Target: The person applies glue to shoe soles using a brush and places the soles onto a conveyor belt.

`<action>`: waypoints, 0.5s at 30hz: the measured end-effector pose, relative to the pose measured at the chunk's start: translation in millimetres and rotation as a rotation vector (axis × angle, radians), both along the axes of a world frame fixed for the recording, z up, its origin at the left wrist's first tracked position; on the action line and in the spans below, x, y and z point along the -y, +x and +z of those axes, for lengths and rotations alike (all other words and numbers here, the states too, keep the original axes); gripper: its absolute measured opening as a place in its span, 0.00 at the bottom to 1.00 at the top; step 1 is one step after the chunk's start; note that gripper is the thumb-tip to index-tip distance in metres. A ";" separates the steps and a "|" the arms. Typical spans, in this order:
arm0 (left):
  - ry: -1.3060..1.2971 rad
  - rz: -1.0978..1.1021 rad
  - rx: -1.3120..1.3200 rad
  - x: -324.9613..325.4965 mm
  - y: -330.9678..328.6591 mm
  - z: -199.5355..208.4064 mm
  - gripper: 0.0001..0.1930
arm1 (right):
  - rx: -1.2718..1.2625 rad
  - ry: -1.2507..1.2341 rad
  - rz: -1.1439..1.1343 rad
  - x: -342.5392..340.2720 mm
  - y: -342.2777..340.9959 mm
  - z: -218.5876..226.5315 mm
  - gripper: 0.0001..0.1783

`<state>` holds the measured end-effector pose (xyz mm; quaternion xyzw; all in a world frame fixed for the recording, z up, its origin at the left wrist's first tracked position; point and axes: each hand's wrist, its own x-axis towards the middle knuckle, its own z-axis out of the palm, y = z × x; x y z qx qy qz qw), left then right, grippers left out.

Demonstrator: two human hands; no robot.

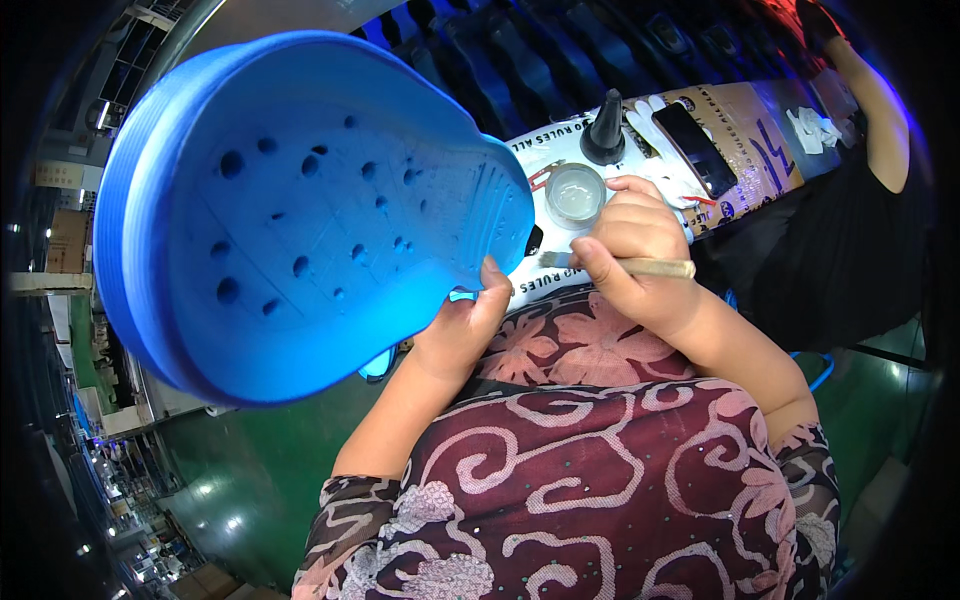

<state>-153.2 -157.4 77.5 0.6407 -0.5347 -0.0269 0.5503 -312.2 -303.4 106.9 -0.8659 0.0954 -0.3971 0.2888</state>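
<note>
L hand (462, 330) clenched on big blue holed foam shoe sole (300, 210), held up, underside facing cam | R hand (630, 255) pinching wooden-handled brush (620, 266) nr small clear glue cup (575, 193) | step: prob loading brush; next needs steady sole, even strokes.

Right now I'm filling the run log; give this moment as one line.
left hand: holds blue perforated foam shoe sole | right hand: grips wooden-handled brush | small clear round dish: beside brush tip
</note>
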 end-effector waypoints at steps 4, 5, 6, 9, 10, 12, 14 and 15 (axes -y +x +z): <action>0.036 -0.011 0.046 -2.6 -2.6 8.0 0.14 | -0.007 0.038 -0.016 -0.8 -0.5 4.2 0.14; 0.087 -0.007 0.049 -3.4 -2.8 9.7 0.14 | 0.010 0.035 -0.024 -0.9 1.0 4.4 0.13; 0.088 -0.006 0.048 -4.1 -3.3 10.5 0.14 | 0.009 0.037 -0.022 -1.9 3.3 2.9 0.13; 0.151 0.033 0.111 -1.3 -3.5 11.7 0.13 | 0.024 0.024 0.004 -4.3 9.7 -0.5 0.12; 0.167 0.044 0.129 -1.8 -3.6 10.5 0.13 | -0.001 -0.018 -0.014 -5.2 9.7 -0.5 0.11; 0.184 0.049 0.171 -2.1 -2.4 6.8 0.14 | -0.026 -0.060 -0.035 -4.6 7.9 0.2 0.10; 0.175 0.048 0.163 -0.5 -1.6 8.5 0.14 | -0.029 -0.084 -0.060 -2.4 4.9 3.9 0.11; 0.165 0.049 0.157 -0.1 -0.9 11.1 0.14 | -0.022 -0.087 -0.059 -1.3 2.9 6.4 0.11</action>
